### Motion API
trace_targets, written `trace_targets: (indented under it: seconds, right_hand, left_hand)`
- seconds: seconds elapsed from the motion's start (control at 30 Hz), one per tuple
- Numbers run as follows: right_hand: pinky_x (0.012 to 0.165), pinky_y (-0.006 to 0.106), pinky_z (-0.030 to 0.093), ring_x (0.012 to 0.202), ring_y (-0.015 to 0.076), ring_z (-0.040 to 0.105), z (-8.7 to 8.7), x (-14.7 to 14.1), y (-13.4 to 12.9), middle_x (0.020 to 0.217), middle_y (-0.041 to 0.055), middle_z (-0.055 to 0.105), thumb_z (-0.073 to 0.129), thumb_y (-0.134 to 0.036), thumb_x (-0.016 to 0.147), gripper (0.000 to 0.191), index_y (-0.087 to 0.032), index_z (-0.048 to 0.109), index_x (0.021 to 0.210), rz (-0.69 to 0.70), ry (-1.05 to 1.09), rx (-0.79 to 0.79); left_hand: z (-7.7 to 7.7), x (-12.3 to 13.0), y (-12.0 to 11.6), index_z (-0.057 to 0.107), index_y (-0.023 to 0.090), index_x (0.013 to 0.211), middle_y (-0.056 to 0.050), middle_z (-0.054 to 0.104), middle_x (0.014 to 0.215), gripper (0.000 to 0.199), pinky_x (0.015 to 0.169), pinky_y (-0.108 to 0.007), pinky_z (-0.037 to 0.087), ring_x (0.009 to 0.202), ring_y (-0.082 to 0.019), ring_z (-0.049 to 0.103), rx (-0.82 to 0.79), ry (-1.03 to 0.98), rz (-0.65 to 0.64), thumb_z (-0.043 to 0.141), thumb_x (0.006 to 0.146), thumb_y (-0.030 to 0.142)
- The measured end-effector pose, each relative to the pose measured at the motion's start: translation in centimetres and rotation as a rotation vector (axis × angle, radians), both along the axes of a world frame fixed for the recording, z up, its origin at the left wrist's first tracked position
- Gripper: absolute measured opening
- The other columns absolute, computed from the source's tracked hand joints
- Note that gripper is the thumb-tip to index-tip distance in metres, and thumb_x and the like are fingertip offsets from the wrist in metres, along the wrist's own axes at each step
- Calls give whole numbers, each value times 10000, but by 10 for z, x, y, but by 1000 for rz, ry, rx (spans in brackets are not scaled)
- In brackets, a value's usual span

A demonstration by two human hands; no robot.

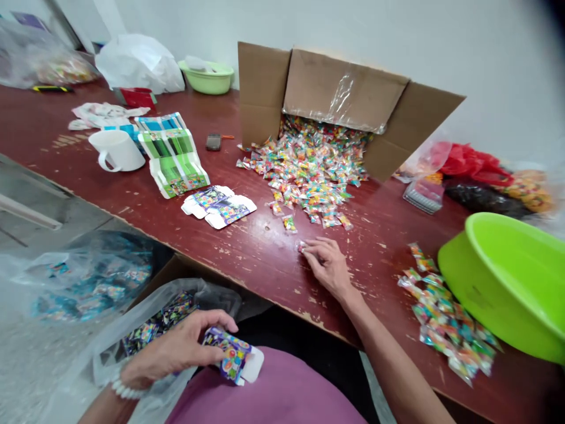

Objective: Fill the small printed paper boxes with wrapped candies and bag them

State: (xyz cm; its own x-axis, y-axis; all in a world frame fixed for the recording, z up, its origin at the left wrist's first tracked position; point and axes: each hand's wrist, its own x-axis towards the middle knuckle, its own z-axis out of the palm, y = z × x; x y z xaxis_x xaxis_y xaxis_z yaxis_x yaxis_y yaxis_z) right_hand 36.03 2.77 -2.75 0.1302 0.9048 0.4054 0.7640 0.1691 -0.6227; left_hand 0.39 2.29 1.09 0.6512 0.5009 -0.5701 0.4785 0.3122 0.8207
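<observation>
My left hand [185, 341] is closed on a small purple candy box [233, 356] near my lap, its white end flap standing open. Over the table, my right hand [326, 265] pinches a small clear-wrapped candy packet [301, 246] between thumb and fingers. Just beyond it spreads a heap of wrapped candy packets [313, 171], spilling from a cardboard box [344, 88] tipped on its side. Flattened purple box blanks [220, 205] lie to the left of the heap, beside a stack of green box blanks [174, 156].
A white mug [117, 150] and a green basin [206, 78] stand at the left. On the right, a large lime tub [507, 282] sits beside more candy packets [445, 318]. Below the table edge, a lined carton [163, 318] holds purple boxes, near a bag of blue packages [97, 282].
</observation>
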Motion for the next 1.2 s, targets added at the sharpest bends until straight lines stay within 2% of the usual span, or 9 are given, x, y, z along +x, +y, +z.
trace_targets:
  seconds: [0.1, 0.17, 0.27, 0.4, 0.47, 0.6, 0.8, 0.97, 1.2]
  right_hand:
    - [893, 442, 478, 984, 270, 637, -2, 9, -15, 1024, 109, 742, 544, -339, 901, 235, -213, 732, 963, -255, 93, -7]
    - [859, 428, 473, 920, 269, 627, -3, 11, -15, 979, 116, 727, 519, -381, 908, 290, -191, 722, 990, -341, 79, -55]
    - [866, 423, 437, 901, 275, 595, -2, 7, -8, 945, 120, 700, 567, -452, 891, 317, -190, 723, 975, -296, -10, -113]
    - [773, 368, 413, 867, 267, 553, 5, -6, 0, 894, 106, 638, 636, -510, 853, 311, -204, 688, 853, -243, -174, -218]
    - [718, 337, 396, 800, 242, 549, 9, -13, -1, 826, 76, 623, 647, -502, 845, 297, -207, 649, 814, -203, -131, -239]
    - [623, 292, 361, 637, 180, 526, 18, -26, -10, 671, -4, 585, 654, -490, 838, 287, -205, 628, 828, -157, 172, -298]
    - [611, 255, 443, 660, 140, 578, 38, -54, -30, 781, 0, 672, 685, -392, 788, 289, -180, 655, 982, 55, 885, -484]
    - [580, 232, 446, 620, 110, 585, 54, -75, -42, 784, -3, 699, 778, -363, 719, 370, -174, 657, 1013, 141, 1036, -523]
    - [551, 202, 468, 612, 104, 638, 49, -83, -49, 800, 7, 725, 811, -411, 729, 424, -184, 647, 1047, 131, 1247, -562]
  left_hand:
    - [6, 0, 5, 703, 239, 1048, 10, 659, 881, 330, 662, -229, 426, 757, -172, 573, -5, 96, -223, 718, 733, 337]
    - [10, 6, 4, 691, 228, 976, 22, 633, 827, 258, 619, -218, 406, 701, -152, 543, -20, 97, -269, 690, 730, 307]
    - [13, 17, 2, 612, 226, 953, 38, 585, 789, 201, 594, -203, 378, 688, -132, 520, -47, -5, -146, 636, 771, 308]
    - [13, 27, 0, 525, 222, 1056, -13, 644, 992, 244, 635, -233, 404, 753, -149, 609, -89, -128, 57, 563, 840, 330]
    - [12, 30, -1, 520, 213, 1073, -34, 661, 1050, 253, 678, -262, 426, 757, -156, 637, -79, -171, 127, 563, 833, 279]
    - [10, 39, -2, 509, 195, 1118, -55, 687, 1028, 301, 688, -280, 451, 706, -148, 648, -66, -241, 270, 597, 843, 279]
    - [14, 70, 2, 538, 170, 1086, -20, 678, 912, 454, 563, -215, 454, 567, -80, 578, 72, -291, 612, 789, 744, 334]
    - [14, 95, 1, 558, 176, 1059, 10, 667, 863, 493, 501, -204, 487, 550, -76, 565, 113, -356, 705, 840, 692, 348]
    - [15, 98, -6, 562, 169, 1027, 23, 669, 790, 507, 455, -206, 502, 509, -83, 570, 122, -378, 802, 867, 653, 324]
